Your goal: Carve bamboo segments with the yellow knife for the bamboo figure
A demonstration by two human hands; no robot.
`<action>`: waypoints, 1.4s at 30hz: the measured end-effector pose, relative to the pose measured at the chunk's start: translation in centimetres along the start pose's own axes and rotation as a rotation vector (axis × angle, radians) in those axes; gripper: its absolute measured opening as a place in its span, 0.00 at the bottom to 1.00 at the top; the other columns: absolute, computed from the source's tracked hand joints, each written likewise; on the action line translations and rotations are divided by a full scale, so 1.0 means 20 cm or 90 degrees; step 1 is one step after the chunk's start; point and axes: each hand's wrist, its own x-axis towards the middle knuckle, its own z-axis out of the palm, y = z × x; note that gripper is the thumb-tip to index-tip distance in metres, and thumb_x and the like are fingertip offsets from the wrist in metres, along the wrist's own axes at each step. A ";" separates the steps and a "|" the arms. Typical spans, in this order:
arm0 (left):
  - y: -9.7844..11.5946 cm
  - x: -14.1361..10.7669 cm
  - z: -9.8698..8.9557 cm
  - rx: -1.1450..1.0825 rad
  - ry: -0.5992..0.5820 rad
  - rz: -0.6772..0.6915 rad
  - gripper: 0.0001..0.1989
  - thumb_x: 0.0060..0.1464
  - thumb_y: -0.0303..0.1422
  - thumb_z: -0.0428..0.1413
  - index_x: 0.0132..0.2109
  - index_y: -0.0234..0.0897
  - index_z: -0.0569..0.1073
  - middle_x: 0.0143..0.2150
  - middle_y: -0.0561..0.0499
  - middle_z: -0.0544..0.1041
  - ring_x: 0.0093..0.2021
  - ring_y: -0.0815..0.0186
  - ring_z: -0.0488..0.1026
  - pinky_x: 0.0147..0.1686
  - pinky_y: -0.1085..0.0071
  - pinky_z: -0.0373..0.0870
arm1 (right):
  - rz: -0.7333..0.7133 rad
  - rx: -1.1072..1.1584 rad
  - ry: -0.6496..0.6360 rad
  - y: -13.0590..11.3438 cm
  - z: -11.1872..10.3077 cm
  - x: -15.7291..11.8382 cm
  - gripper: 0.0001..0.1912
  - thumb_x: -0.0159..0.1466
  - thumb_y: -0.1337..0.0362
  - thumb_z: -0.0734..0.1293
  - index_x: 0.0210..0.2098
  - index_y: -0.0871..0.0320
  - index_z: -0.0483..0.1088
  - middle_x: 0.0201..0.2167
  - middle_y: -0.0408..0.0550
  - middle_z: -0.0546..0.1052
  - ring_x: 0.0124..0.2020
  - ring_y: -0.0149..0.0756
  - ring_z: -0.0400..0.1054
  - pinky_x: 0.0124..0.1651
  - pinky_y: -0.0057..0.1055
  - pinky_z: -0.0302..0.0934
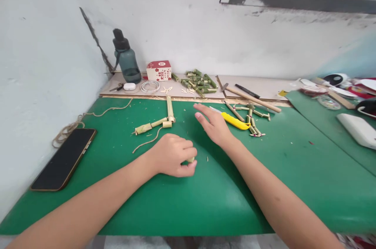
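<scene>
My left hand (174, 155) is closed around a small bamboo piece (191, 159), whose pale end peeks out between thumb and fingers. Over the mat, my right hand (214, 125) is stretched out flat with nothing in it. Just beyond its knuckles lies a yellow utility knife (235, 121) with its blade out. Bamboo segments threaded on string (157, 124) lie ahead of my left hand, joined to an upright-pointing bamboo length (170, 108). A small jointed bamboo figure (253, 119) rests right of the knife.
A green mat (293, 170) covers the table. Cut bamboo pieces (202, 82) are heaped at the back beside a red-and-white box (159, 71) and a water bottle (128, 60). A phone (64, 159) and coiled twine (67, 129) lie left. A hammer (252, 99) and white case (357, 129) are right.
</scene>
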 end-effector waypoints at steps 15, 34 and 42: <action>-0.21 -0.03 -0.11 0.099 -0.214 -0.277 0.10 0.60 0.33 0.53 0.33 0.37 0.76 0.32 0.48 0.81 0.34 0.61 0.78 0.30 0.67 0.60 | -0.034 -0.023 -0.236 0.14 0.09 0.13 0.39 0.75 0.39 0.48 0.76 0.54 0.54 0.77 0.54 0.53 0.78 0.48 0.44 0.77 0.59 0.41; -0.25 -0.05 -0.11 0.082 -0.185 -0.309 0.13 0.60 0.37 0.51 0.33 0.39 0.78 0.33 0.48 0.83 0.34 0.59 0.79 0.29 0.67 0.57 | -0.116 0.075 -0.451 -0.31 -0.22 -0.58 0.28 0.79 0.53 0.54 0.76 0.51 0.55 0.76 0.48 0.56 0.78 0.40 0.45 0.79 0.49 0.40; -0.23 -0.04 -0.15 0.017 -0.139 -0.239 0.13 0.61 0.36 0.51 0.35 0.39 0.78 0.33 0.48 0.83 0.33 0.61 0.78 0.29 0.69 0.60 | -0.110 0.020 -0.263 -0.52 -0.26 -0.98 0.24 0.78 0.57 0.56 0.72 0.43 0.60 0.70 0.47 0.69 0.73 0.40 0.58 0.74 0.48 0.55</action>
